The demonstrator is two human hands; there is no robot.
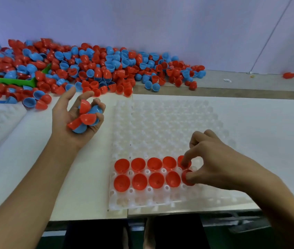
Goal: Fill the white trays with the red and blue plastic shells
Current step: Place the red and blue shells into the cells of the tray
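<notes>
Small assembly workshop: bulk shell pile (88,69), moulded trays (169,126), plain workbench (259,123).

Even, diffuse light is filling my view, bright without hard glare, and it is tinting the wall (160,24) behind a soft violet. The white bench (250,119) is washing out, so the tray (160,126) cells are barely showing. My forearms are casting only faint shadows. The wide lens is bowing the bench's edges and stretching my arms at the corners. Everything is looking slightly soft, and the strip below the bench is lying dark.
</notes>
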